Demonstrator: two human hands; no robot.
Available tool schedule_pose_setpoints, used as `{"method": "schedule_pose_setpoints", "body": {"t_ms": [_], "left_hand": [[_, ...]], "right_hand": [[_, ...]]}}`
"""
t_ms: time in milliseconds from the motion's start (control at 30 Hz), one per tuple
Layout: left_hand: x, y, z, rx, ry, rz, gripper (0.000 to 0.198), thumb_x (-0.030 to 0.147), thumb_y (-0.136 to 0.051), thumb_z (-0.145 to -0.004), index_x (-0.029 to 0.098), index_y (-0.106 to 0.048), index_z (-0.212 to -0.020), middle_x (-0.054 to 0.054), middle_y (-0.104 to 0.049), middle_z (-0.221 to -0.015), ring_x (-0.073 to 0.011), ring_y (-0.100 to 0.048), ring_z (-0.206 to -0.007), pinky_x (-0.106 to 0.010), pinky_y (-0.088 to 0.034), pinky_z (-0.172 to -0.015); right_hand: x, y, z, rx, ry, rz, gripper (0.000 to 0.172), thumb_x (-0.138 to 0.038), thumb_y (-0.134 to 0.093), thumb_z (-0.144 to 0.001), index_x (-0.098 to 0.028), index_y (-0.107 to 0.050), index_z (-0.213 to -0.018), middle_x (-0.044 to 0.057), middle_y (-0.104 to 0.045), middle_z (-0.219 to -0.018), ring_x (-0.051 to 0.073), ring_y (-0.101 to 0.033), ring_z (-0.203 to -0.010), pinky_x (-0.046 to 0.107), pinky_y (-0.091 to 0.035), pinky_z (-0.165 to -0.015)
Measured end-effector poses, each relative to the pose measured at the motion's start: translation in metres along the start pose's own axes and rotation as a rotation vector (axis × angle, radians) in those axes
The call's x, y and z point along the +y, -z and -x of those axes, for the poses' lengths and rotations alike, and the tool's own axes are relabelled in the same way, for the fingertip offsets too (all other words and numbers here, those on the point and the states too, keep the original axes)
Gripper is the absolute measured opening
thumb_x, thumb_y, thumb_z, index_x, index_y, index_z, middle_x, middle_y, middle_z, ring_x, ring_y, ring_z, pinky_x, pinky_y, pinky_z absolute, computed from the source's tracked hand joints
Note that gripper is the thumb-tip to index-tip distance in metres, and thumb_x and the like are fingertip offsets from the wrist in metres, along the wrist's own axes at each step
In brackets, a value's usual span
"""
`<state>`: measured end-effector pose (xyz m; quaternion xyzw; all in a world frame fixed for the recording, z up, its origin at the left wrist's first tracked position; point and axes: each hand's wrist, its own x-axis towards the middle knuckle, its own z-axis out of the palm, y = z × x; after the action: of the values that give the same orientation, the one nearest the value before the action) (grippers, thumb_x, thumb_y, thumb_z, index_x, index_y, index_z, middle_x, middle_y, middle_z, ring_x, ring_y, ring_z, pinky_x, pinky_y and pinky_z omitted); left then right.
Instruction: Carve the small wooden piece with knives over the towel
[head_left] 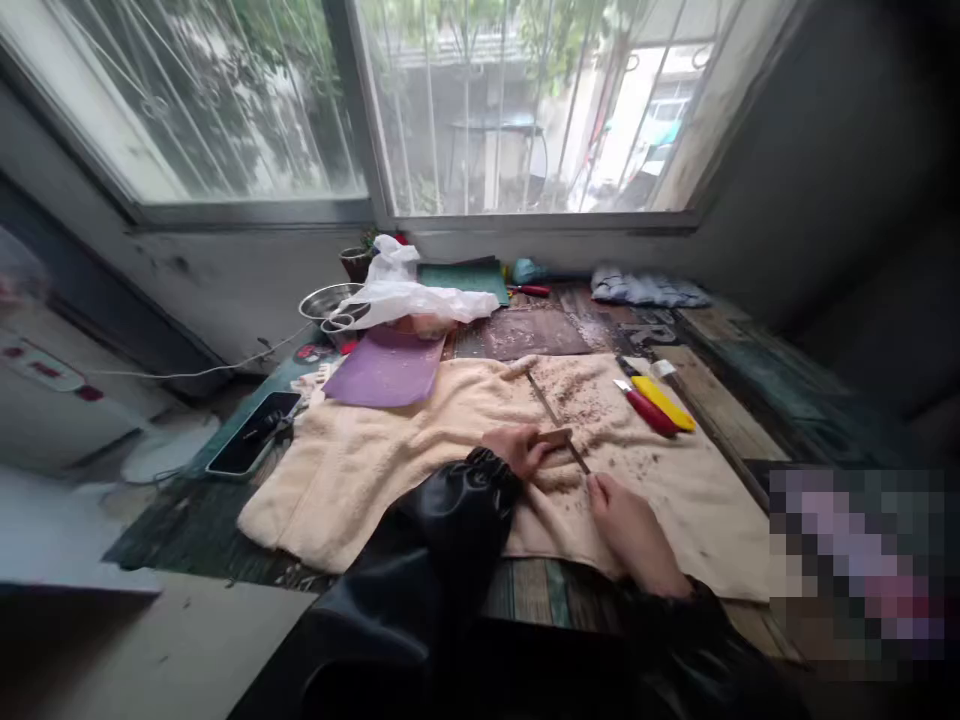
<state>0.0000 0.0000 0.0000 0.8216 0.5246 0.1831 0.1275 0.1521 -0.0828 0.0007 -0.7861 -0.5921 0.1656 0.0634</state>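
Observation:
My left hand is closed around a small piece of wood on a cream towel. My right hand grips the near end of a long thin tool that lies across the wood piece and points away toward the far side. Wood shavings are scattered over the towel around both hands. Both arms wear black sleeves.
A red-handled and a yellow-handled knife lie on the towel's right edge. A purple mat, a phone, metal bowls, a white plastic bag and a green mat sit behind, below a barred window. A folded cloth lies far right.

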Motion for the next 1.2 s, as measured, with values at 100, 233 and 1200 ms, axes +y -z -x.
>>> {"method": "schedule_pose_setpoints", "body": {"t_ms": [100,233,1200], "left_hand": [[0.0,-0.002,-0.001,0.019,0.01,0.004,0.04,0.053,-0.035,-0.077,0.023,-0.06,-0.082,-0.002,-0.063,-0.073,-0.0148,-0.056,-0.067,-0.024,-0.036,-0.056],[-0.002,-0.004,-0.002,0.053,-0.017,0.002,0.038,0.051,-0.035,-0.078,0.023,-0.06,-0.082,-0.001,-0.063,-0.074,-0.0149,-0.056,-0.069,-0.024,-0.038,-0.059],[0.001,-0.008,-0.002,0.091,-0.036,0.003,0.032,0.047,-0.041,-0.076,0.022,-0.061,-0.075,-0.002,-0.064,-0.07,-0.0138,-0.055,-0.066,-0.023,-0.036,-0.057]], "right_hand": [[0.011,-0.002,0.003,-0.015,-0.006,0.015,0.035,-0.036,-0.023,-0.084,-0.02,-0.055,-0.085,0.007,-0.062,-0.076,0.015,-0.053,-0.065,0.022,-0.028,-0.053],[0.011,-0.004,0.002,-0.015,-0.007,0.034,0.037,-0.036,-0.021,-0.084,-0.02,-0.055,-0.084,0.008,-0.062,-0.074,0.016,-0.053,-0.065,0.023,-0.028,-0.054],[0.014,-0.005,-0.003,-0.014,0.026,-0.027,0.034,-0.032,-0.022,-0.084,-0.019,-0.052,-0.074,0.008,-0.061,-0.072,0.016,-0.053,-0.067,0.023,-0.029,-0.058]]}}
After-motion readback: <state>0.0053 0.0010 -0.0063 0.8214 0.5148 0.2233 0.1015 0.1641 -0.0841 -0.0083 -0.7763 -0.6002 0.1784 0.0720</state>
